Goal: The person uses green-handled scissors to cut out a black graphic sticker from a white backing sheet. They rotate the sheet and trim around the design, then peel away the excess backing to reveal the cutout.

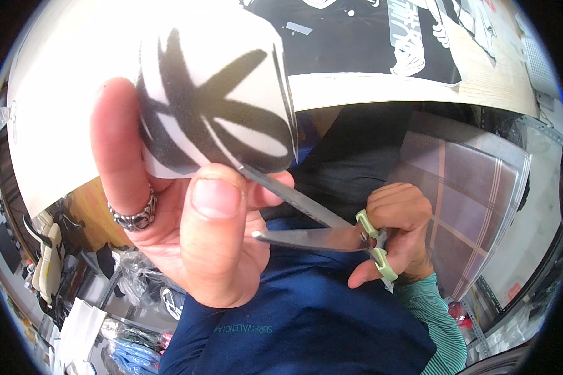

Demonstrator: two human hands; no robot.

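Close up, my left hand (216, 250) pinches a curled white sheet (238, 81) printed with black leaf-like strokes. The thumb presses its lower edge while other fingers go behind it; one finger wears a patterned metal ring (134, 219). My right hand (401, 215), lower and to the right, has its fingers through the pale green handles of a pair of scissors (319, 239). The blades are spread apart. One blade tip meets the sheet's lower edge beside my left thumb; the other points at the left palm, and whether it touches cannot be told.
A pale table (62, 125) spans the top and left, with a black printed sheet (350, 47) on it. A brown checked panel (463, 187) stands at right. Plastic-wrapped bundles (134, 356) lie at lower left. My lap is directly below the hands.
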